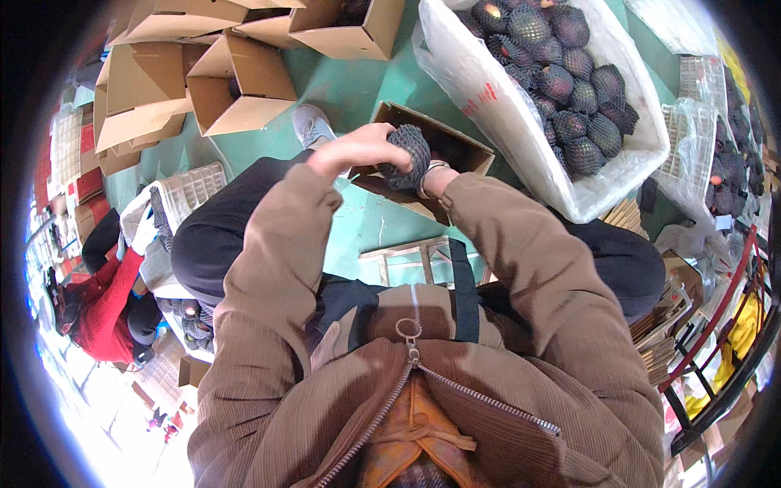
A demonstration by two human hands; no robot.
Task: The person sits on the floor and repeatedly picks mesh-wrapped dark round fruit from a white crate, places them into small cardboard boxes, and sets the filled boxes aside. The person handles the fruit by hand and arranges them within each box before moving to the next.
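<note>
In front of me an open cardboard box [460, 137] stands on the green floor. My left hand [360, 148] grips a round fruit in a black foam net [410, 157] over the near left part of this box. My right wrist, with a bracelet, reaches to the right side of the same fruit; the right hand [429, 174] is mostly hidden behind the fruit and inside the box, so its hold cannot be told. To the right, a white crate lined with plastic [482, 110] holds several netted fruits [583, 94].
Several open cardboard boxes [244, 113] stand at the upper left. A co-worker in a red sweater [113, 311] works by a white crate at the left. Flattened cardboard [656, 329] and a red metal frame [726, 317] are at the right. A wooden frame [406, 249] lies near my lap.
</note>
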